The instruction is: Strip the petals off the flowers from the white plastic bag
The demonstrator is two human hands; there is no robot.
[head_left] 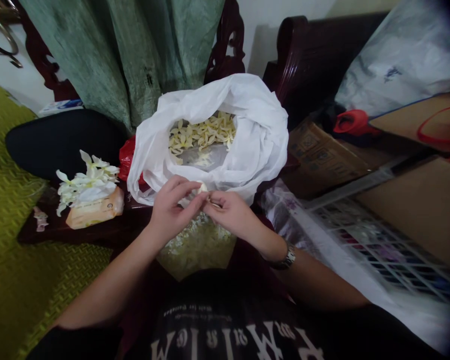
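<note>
While the L hand [174, 206] pinches a small pale flower piece [202, 188] betw. thumb & fingertips, the R hand [229, 212] meets it, fingers curled in at the lower end of the piece; can't tell if R grips it too. Metal-band watch [289, 256] on R wrist. Piece is just on the near side of an open white plastic bag [260, 132], which holds many pale-yellow flowers [204, 131], mostly toward the far side. Below the hands: a heap of small pale bits [195, 240], partly hidden by fingers. To L, white flowers [90, 177] lie on an orange & white pack [95, 210], on dark wood seat [135, 227]. Red plastic bag [126, 157] just beside white one, L side; black rounded item [62, 142] farther L. Green cloth [135, 60] behind. R side: cardboard box [317, 155], white wire rack [382, 255].
</note>
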